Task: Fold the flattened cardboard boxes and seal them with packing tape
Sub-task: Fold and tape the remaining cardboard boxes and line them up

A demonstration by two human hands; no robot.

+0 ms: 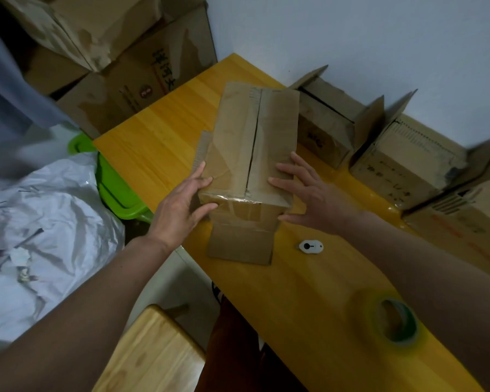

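Running from the near right up toward a pale wall, a yellow wooden table (159, 142) fills the middle of the view; along its far right edge, against the wall, stand 4 open cardboard boxes (323, 131) with their flaps up; past the table's far left corner larger worn cartons (130, 80) are stacked; on the floor to the left sit a green plastic bin (116, 188) and a crumpled white plastic sheet (40, 236); a wooden stool (150, 355) shows at the bottom of the frame; on the table near the person lie a roll of packing tape (395, 321) with a green core and, between it and the box, a small white cutter (311, 246); the cardboard box (246, 142) being worked on stands in the middle of the table, its 2 top flaps closed with a dark seam between them and clear tape across the near end; the left hand (181, 205) is spread open, fingers and thumb pressed against the box's near left corner; the right hand (306, 193) is also open and flat, fingers splayed on the box's near right top and side; neither hand curls around anything, both only brace the box
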